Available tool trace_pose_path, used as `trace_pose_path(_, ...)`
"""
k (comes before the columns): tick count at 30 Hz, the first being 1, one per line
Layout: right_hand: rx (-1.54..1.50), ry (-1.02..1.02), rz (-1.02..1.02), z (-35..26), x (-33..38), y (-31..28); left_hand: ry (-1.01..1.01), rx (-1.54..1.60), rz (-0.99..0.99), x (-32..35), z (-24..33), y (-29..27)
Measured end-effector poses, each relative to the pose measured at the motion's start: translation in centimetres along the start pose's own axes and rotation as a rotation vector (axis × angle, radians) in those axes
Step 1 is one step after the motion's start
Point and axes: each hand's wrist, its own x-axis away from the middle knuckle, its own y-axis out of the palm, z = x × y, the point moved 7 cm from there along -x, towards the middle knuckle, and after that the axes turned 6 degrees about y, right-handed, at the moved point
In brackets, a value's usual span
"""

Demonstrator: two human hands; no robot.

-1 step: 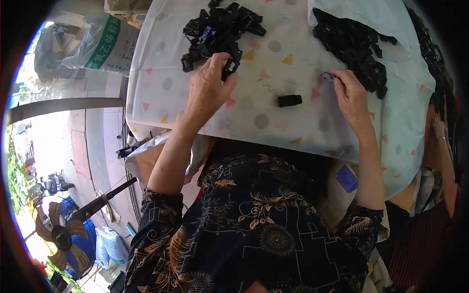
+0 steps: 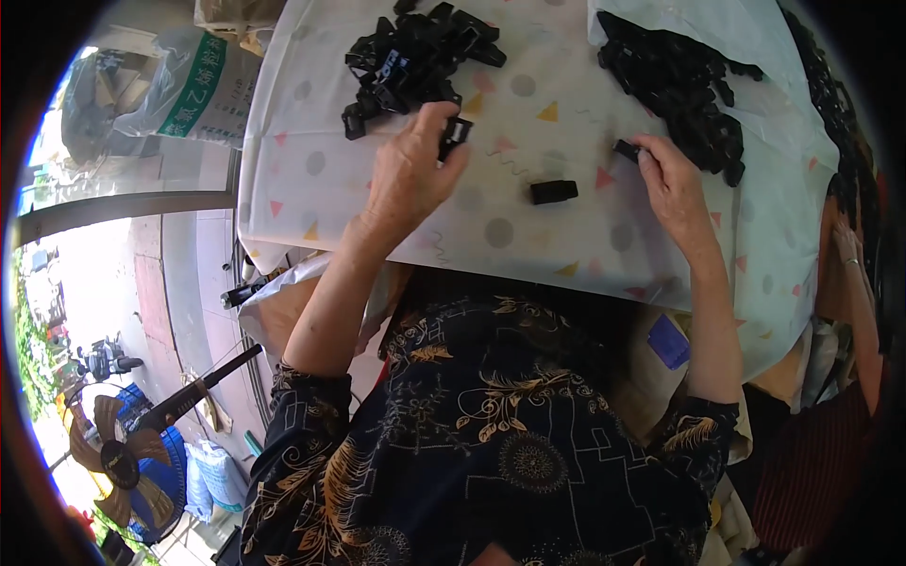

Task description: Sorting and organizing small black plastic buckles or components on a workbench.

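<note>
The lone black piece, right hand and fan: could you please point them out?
Lone black piece [image 2: 554, 192]: head view, middle of body.
Right hand [image 2: 673, 183]: head view, back of hand.
Fan [image 2: 120, 463]: head view, central hub.

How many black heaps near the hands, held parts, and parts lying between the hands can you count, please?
Heaps: 2
Held parts: 2, one each in left hand and right hand
Lying part: 1
Total: 5

Left pile [image 2: 415, 61] and right pile [image 2: 675, 85] of black parts on a worktop [image 2: 528, 250]

The left hand [image 2: 411, 168] holds a black frame [image 2: 455, 139] beside the left pile; the right hand [image 2: 674, 186] pinches a dark piece [image 2: 624, 148]; 1 black block [image 2: 553, 192] lies between the hands.
</note>
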Motion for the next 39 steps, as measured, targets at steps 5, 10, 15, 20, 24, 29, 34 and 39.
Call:
trace_pose_path(5, 0.108, 0.019, 0.091, 0.8, 0.3, -0.7, 0.093, -0.024, -0.188, -2.9, 4.9, 4.7)
trace_pose_path(10, 0.148, 0.076, 0.162, -1.9, 1.3, -1.1, 0.157, -0.114, -0.315, -3.9, 4.9, 5.3)
trace_pose_path(15, 0.278, -0.187, 0.138, -3.8, 2.0, 0.5, 0.482, -0.234, -0.367, -4.4, 6.3, 5.9)
trace_pose_path(20, -0.005, -0.073, 0.072, -2.2, 1.0, 0.0, 0.455, -0.122, -0.436, -4.4, 7.1, 6.8)
trace_pose_path(24, -0.093, -0.033, 0.038, -3.9, 0.7, -0.2, 0.311, -0.010, -0.381, -4.2, 5.8, 6.5)
trace_pose_path(29, -0.016, -0.063, 0.054, -3.6, 0.5, 0.0, 0.295, 0.055, -0.398, -4.3, 5.3, 7.1)
trace_pose_path(34, -0.088, -0.300, 0.125, -7.6, -0.1, 1.3, 0.275, 0.080, -0.370, -4.1, 4.7, 7.3)
trace_pose_path(39, 0.097, -0.385, 0.136, -7.7, 0.2, 3.1, 0.262, 0.083, -0.373, -4.3, 4.7, 7.6)
